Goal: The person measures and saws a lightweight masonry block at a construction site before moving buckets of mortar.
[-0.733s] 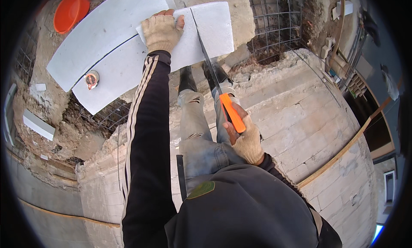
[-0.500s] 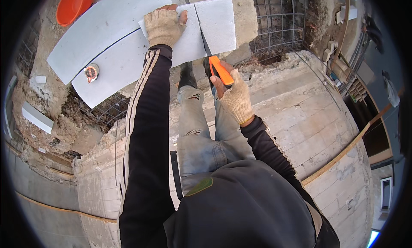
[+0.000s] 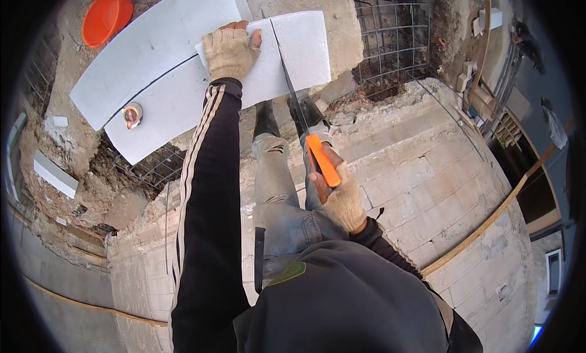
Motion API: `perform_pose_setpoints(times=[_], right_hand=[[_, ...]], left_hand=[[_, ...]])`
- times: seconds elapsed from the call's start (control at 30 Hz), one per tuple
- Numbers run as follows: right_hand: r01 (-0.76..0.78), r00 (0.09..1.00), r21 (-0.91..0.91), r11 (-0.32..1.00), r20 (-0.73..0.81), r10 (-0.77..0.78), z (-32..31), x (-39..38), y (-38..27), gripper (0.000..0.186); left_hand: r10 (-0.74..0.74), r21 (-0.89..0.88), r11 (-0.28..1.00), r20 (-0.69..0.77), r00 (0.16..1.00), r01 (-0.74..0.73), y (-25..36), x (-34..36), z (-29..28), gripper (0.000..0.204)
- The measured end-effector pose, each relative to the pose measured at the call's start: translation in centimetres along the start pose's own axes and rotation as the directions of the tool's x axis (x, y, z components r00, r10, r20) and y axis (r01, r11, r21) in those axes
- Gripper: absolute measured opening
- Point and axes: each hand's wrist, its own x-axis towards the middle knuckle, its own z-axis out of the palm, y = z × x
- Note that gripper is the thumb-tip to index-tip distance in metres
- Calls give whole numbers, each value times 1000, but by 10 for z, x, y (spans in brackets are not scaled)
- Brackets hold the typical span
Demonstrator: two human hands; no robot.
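Note:
My left hand, in a fingerless knit glove, presses on a white foam board with its fingers curled at the far edge. My right hand, similarly gloved, grips the orange handle of a handsaw, whose dark blade runs diagonally across that board, in a cut right of my left hand. Two larger white boards lie beneath and to the left, separated by a dark line. A round tape measure sits on the nearer one. My legs are below the saw.
An orange basin stands at upper left. Steel rebar grids sit in pits on broken concrete, with a white offcut at left. A block wall fills the lower right, crossed by a wooden batten. Rods and scraps lie at the far right.
My right hand pushed the saw forward half a second ago and is now pulled back toward me, exposing more blade below the board. My left hand keeps its place on the board.

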Motion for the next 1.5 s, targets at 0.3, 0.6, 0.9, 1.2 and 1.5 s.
perform_pose_setpoints(times=[0.3,0.6,0.9,1.2,1.5], right_hand=[[-11,1000,-25,1000,-5,10,20,49,28,59],[-42,997,7,999,60,41,9,32,31,61],[-49,997,3,999,54,48,-23,-59,9,54],[-79,990,8,997,116,78,-26,-2,-21,62],[-188,974,-83,979,114,197,-19,83,-21,49]], left_hand=[[41,-3,999,-50,998,-41,2,2,5,47],[14,2,1000,-21,1000,-14,4,0,1,46],[27,-24,999,-47,999,-29,-1,-4,4,47],[-3,24,1000,-36,999,4,-6,-4,9,47],[-34,-96,995,72,997,41,22,3,-22,43]])
